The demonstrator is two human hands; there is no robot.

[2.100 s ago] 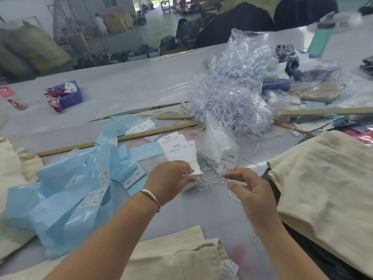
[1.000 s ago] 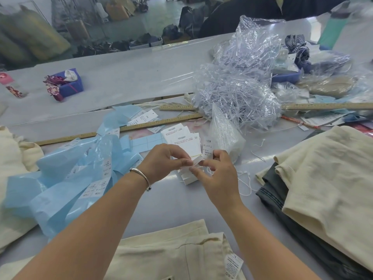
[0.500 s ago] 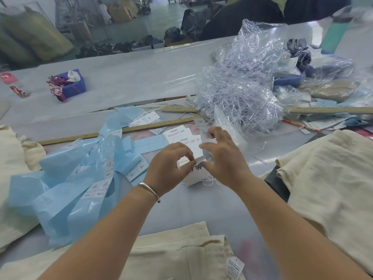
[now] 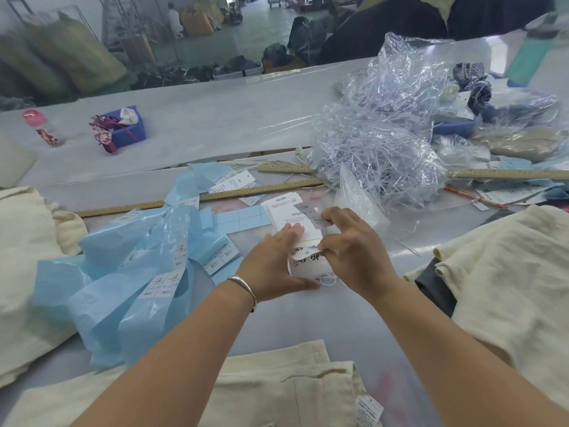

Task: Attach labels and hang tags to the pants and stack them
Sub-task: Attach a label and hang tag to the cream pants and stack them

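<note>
Head view: left hand (image 4: 274,263) rests flat-fingered against a stack of white hang tags (image 4: 303,261) mid-worktop (image 4: 215,118), right hand (image 4: 354,251) pinches what appears to be one small label (image 4: 309,215), cream pants (image 4: 277,386) lying nearest.

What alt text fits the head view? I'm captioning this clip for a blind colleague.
Two bare hands work over a small stack of white hang tags on a grey table: the left hand steadies it while the right hand pinches a tag. Cream pants lie nearest the camera, crumpled blue label backing at left.
</note>
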